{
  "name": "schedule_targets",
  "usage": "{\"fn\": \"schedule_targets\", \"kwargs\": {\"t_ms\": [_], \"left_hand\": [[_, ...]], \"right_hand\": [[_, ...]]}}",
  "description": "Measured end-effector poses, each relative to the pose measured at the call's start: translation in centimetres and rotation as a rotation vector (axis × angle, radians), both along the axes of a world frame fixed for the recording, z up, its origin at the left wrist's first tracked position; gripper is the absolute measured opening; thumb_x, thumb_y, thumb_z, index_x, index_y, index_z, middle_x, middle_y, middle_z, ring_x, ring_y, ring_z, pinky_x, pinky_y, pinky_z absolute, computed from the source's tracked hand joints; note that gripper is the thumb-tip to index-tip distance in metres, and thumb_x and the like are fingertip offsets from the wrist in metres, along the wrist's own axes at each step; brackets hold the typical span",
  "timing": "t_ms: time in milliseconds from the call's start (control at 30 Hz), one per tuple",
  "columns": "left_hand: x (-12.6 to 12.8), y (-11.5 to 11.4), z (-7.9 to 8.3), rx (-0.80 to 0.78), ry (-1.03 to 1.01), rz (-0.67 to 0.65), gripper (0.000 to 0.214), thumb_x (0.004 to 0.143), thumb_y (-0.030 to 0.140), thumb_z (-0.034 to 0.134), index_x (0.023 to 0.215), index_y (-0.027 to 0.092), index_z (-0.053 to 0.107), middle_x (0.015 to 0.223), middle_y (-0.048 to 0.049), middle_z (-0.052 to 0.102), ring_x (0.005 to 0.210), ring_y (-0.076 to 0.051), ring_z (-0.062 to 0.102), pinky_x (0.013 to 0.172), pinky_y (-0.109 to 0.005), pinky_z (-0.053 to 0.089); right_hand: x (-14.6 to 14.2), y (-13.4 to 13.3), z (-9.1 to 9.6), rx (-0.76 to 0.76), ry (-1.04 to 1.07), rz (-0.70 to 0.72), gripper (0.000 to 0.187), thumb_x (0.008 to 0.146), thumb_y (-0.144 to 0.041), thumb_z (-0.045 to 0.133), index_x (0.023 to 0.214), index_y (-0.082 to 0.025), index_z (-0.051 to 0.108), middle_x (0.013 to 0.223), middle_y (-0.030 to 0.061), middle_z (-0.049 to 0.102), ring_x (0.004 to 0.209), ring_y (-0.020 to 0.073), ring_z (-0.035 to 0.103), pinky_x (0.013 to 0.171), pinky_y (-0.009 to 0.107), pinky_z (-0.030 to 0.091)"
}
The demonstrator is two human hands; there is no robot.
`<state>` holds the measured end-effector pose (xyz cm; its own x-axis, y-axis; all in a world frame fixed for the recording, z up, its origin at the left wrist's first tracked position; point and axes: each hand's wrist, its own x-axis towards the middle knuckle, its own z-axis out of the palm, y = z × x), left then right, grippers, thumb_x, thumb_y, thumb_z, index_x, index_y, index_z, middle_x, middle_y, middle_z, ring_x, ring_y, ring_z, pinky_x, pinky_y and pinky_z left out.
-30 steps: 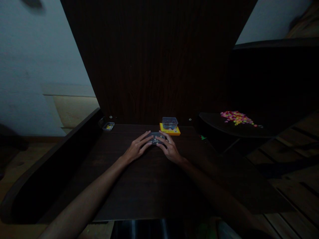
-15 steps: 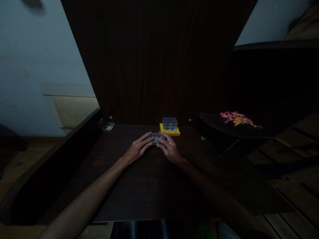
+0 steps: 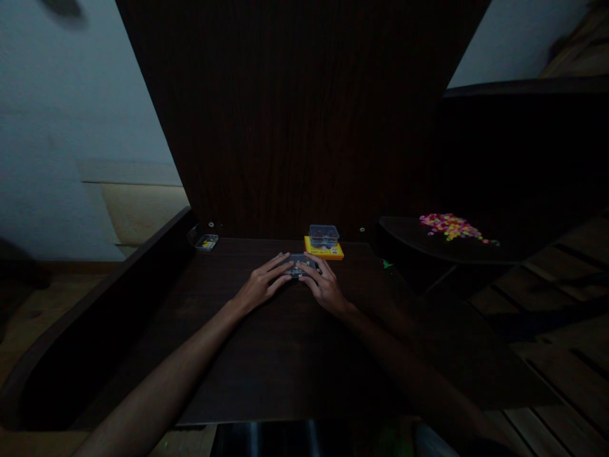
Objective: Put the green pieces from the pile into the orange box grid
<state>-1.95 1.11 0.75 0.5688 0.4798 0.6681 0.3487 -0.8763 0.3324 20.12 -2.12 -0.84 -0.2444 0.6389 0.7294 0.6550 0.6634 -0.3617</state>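
Observation:
A small clear plastic box [image 3: 297, 258] with little pale bits in it lies on the dark wooden desk, between my two hands. My left hand [image 3: 264, 279] grips its left side, with fingers reaching over the top. From the other side, my right hand [image 3: 323, 284] holds it the same way, its fingertips on the lid and front edge. Just behind stands a stack of clear plastic boxes [image 3: 324, 235] on a yellow pad or packet [image 3: 335, 254]. The fingers partly cover the held box, and the dim light hides its contents' details.
Another small clear box [image 3: 207, 242] with yellow pieces lies at the desk's back left. A heap of pink and yellow bits [image 3: 451, 226] covers part of a side shelf [image 3: 409, 235]. A raised side panel [image 3: 95, 317] borders the left, and a tall dark board [image 3: 295, 127] the back.
Both hands stay on the clear box, with hardly any finger movement. Nothing else has visibly moved.

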Motion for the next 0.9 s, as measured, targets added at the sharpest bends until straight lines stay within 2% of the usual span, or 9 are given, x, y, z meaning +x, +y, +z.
{"fn": "schedule_targets", "kwargs": {"t_ms": [100, 300, 600, 900], "left_hand": [[-0.13, 0.06, -0.13, 0.018, 0.016, -0.015, 0.05, 0.092, 0.036, 0.057, 0.139, 0.024, 0.046, 0.148, -0.0104, 0.044, 0.136, -0.025, 0.042, 0.108, -0.047, 0.044], [-0.28, 0.13, -0.26, 0.055, 0.018, -0.009, 0.043, 0.095, 0.027, 0.05, 0.139, 0.025, 0.047, 0.148, -0.009, 0.044, 0.136, -0.025, 0.042, 0.107, -0.046, 0.045], [-0.16, 0.0, -0.4, 0.067, -0.011, -0.019, 0.042, 0.094, 0.025, 0.053, 0.136, 0.022, 0.05, 0.145, -0.011, 0.047, 0.135, -0.025, 0.043, 0.107, -0.045, 0.046], [-0.24, 0.05, -0.47, 0.078, 0.007, 0.002, 0.044, 0.093, 0.025, 0.053, 0.137, 0.025, 0.049, 0.146, -0.0093, 0.047, 0.134, -0.026, 0.045, 0.106, -0.046, 0.047]], "right_hand": [[-0.03, -0.07, 0.06, 0.008, 0.004, 0.001, 0.034, 0.093, -0.026, 0.054, 0.126, -0.031, 0.062, 0.139, 0.0078, 0.051, 0.125, 0.0249, 0.051, 0.099, 0.043, 0.051], [-0.07, -0.12, -0.06, -0.015, 0.006, 0.012, 0.035, 0.093, -0.026, 0.055, 0.126, -0.032, 0.062, 0.139, 0.0074, 0.05, 0.126, 0.0247, 0.05, 0.099, 0.043, 0.051], [0.02, -0.01, -0.11, 0.007, -0.027, 0.009, 0.033, 0.094, -0.028, 0.053, 0.126, -0.029, 0.063, 0.139, 0.009, 0.05, 0.124, 0.0241, 0.052, 0.097, 0.042, 0.052], [0.03, -0.07, 0.05, 0.005, -0.02, 0.015, 0.034, 0.093, -0.026, 0.055, 0.126, -0.03, 0.063, 0.138, 0.0078, 0.052, 0.124, 0.0243, 0.052, 0.103, 0.044, 0.048]]}}
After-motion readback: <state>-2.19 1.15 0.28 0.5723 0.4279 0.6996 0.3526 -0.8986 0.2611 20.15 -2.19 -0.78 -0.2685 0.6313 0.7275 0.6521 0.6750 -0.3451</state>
